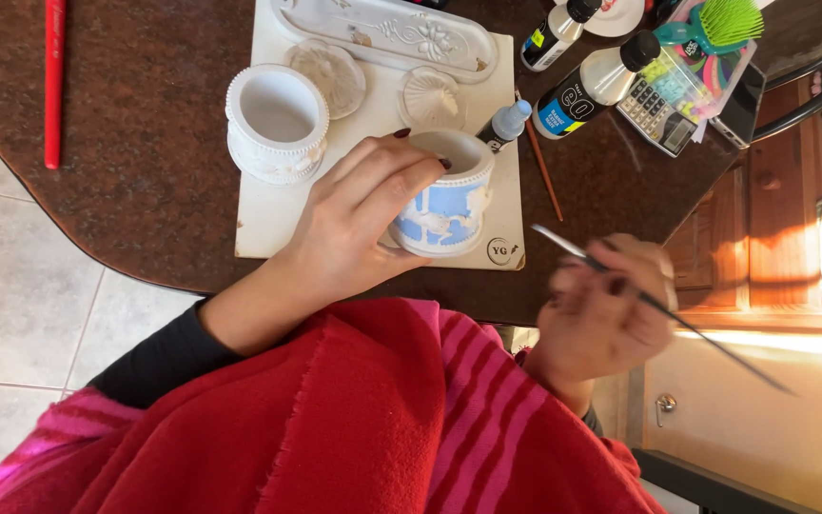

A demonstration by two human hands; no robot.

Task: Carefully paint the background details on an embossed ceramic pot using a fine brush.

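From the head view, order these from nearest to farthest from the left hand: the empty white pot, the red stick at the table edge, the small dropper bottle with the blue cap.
From the left hand:
1. Small dropper bottle with the blue cap, just right of the fingertips.
2. Empty white ribbed plaster pot, up and to the left on the white board.
3. Long red stick, far left on the brown table.

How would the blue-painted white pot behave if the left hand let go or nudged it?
The blue-painted pot, gripped by the left hand, looks like rigid, brittle plaster, likely chipping if dropped. Its wide flat base probably resists tipping. Fresh blue paint may smear.
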